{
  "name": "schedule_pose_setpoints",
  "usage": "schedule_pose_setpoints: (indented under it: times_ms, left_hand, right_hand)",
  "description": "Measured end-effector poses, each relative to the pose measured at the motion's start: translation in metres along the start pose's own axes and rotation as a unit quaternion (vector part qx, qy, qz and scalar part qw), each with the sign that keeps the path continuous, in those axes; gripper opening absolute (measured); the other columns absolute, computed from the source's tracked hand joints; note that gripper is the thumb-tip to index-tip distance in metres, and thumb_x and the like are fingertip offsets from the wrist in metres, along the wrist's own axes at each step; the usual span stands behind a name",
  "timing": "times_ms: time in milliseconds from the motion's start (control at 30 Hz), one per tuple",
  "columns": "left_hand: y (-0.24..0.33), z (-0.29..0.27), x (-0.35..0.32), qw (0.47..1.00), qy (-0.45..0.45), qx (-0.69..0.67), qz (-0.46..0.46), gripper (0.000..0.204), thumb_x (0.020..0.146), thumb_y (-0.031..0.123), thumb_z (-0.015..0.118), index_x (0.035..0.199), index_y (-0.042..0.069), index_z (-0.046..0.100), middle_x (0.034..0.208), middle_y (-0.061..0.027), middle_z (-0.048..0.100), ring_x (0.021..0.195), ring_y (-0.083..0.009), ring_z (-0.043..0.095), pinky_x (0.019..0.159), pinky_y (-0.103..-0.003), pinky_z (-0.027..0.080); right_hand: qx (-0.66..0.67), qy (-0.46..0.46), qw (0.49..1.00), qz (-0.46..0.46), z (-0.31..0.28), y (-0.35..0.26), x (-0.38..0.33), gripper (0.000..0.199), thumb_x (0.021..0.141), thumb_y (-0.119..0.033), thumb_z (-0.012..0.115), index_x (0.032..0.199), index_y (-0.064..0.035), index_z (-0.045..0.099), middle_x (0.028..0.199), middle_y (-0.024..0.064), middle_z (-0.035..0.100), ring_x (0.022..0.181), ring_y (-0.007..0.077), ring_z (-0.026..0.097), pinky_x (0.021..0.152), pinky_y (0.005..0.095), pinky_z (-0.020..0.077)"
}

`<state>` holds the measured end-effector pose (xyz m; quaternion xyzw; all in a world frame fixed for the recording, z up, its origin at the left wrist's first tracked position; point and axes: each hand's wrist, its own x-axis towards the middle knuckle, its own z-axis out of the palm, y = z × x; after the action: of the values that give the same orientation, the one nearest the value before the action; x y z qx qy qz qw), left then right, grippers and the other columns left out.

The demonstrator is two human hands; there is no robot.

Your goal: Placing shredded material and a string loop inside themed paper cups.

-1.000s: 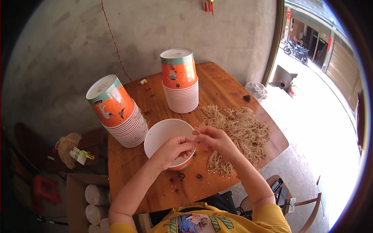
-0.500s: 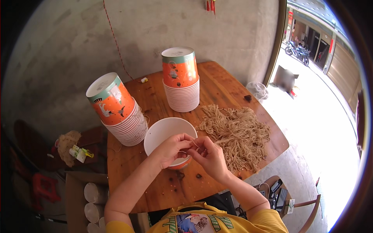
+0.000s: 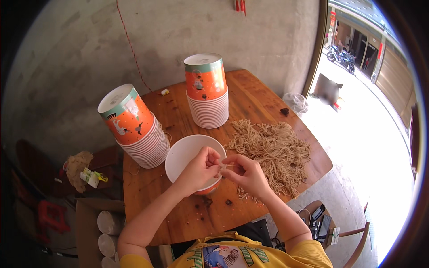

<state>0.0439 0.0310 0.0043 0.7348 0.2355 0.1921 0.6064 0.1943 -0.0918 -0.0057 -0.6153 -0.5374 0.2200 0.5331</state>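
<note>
White paper bowl (image 3: 190,154) near table's front edge (image 3: 214,232), both hands (image 3: 223,169) pinching thin string (image 3: 229,165) over its rim.

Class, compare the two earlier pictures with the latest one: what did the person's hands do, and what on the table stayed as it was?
The right hand drew back from the pile of tan strings to meet the left hand over the white bowl; both now pinch a thin string. The two stacks of orange cups and the pile stayed put.

Small street-side workshop w/ bare concrete wall (image 3: 187,31). Wood tabletop (image 3: 250,98) holds cup stacks (image 3: 208,91) & a string pile (image 3: 272,149); doorway (image 3: 357,116) opens to road.
</note>
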Motion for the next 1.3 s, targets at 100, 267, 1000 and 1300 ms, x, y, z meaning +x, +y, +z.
schedule_pose_setpoints:
  times_ms: [100, 267, 1000, 1300]
  left_hand:
    - [0.006, 0.004, -0.004, 0.994, 0.005, 0.081, 0.071, 0.023, 0.091, 0.001, 0.058, 0.112, 0.002, 0.047, 0.097, -0.0067, 0.056, 0.085, -0.0126, 0.060, 0.076, -0.027, 0.052]
    - [0.006, 0.003, -0.007, 0.989, -0.017, 0.111, 0.095, 0.026, 0.090, -0.001, 0.059, 0.113, 0.002, 0.048, 0.098, -0.0075, 0.056, 0.088, -0.0126, 0.059, 0.077, -0.027, 0.052]
    - [0.001, 0.021, -0.015, 0.932, 0.128, 0.282, 0.189, 0.016, 0.081, -0.003, 0.064, 0.092, 0.003, 0.053, 0.085, -0.0116, 0.060, 0.081, -0.0293, 0.062, 0.069, -0.039, 0.050]
    - [0.007, 0.023, -0.016, 0.963, 0.116, 0.194, 0.149, 0.015, 0.085, -0.004, 0.062, 0.093, 0.000, 0.051, 0.085, -0.0102, 0.060, 0.078, -0.0198, 0.063, 0.068, -0.032, 0.051]
  right_hand:
    - [-0.065, 0.016, 0.997, -0.030, 0.004, -0.001, 0.000, 0.022, 0.084, -0.020, 0.075, 0.099, -0.0043, 0.068, 0.064, 0.0004, 0.049, 0.055, 0.0077, 0.042, 0.051, 0.0271, 0.0378]
    - [-0.075, 0.034, 0.996, -0.040, 0.003, -0.004, 0.001, 0.020, 0.082, -0.019, 0.076, 0.092, -0.0034, 0.068, 0.063, 0.0015, 0.048, 0.054, 0.0088, 0.043, 0.051, 0.0272, 0.0385]
    - [-0.062, 0.040, 0.995, -0.070, 0.011, 0.004, -0.004, 0.009, 0.084, -0.010, 0.069, 0.088, -0.0041, 0.063, 0.066, 0.0043, 0.053, 0.053, 0.0118, 0.049, 0.051, 0.0281, 0.0408]
    - [-0.065, 0.065, 0.993, -0.078, 0.013, 0.003, -0.008, 0.013, 0.084, -0.011, 0.071, 0.091, -0.0022, 0.064, 0.067, 0.0034, 0.054, 0.056, 0.0103, 0.049, 0.053, 0.0263, 0.0415]
